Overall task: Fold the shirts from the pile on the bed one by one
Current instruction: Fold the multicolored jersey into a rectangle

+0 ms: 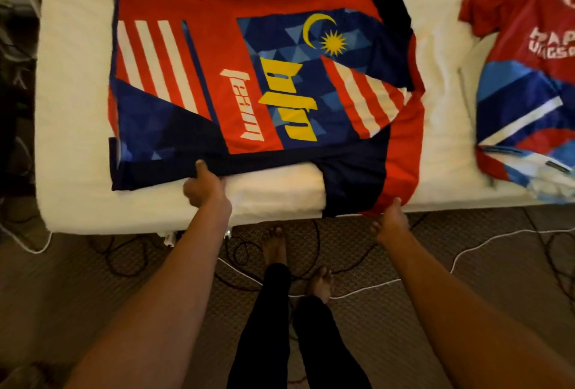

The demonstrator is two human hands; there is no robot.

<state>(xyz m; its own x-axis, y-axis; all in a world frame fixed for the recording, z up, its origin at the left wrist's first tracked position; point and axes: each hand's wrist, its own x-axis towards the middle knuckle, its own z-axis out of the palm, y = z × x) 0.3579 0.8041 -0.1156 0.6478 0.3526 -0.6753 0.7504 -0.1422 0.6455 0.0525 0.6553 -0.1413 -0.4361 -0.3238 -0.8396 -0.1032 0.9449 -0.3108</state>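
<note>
Both left grip (203, 186) and right grip (390, 221) pinch the "team"-lettered jersey (217, 55) at its near edge.

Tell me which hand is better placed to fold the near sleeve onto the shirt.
Right, probably: the right hand grips the sleeve end at the bed edge, while the left hand holds the shirt along its near side, away from the sleeve.

1. Red and blue jersey (249, 77) with white stripes, yellow crescent and star lies spread flat on the white bed (74, 108), one sleeve draped over the near edge
2. Another red, blue and white jersey (522, 77) lies rumpled at the bed's right
</note>
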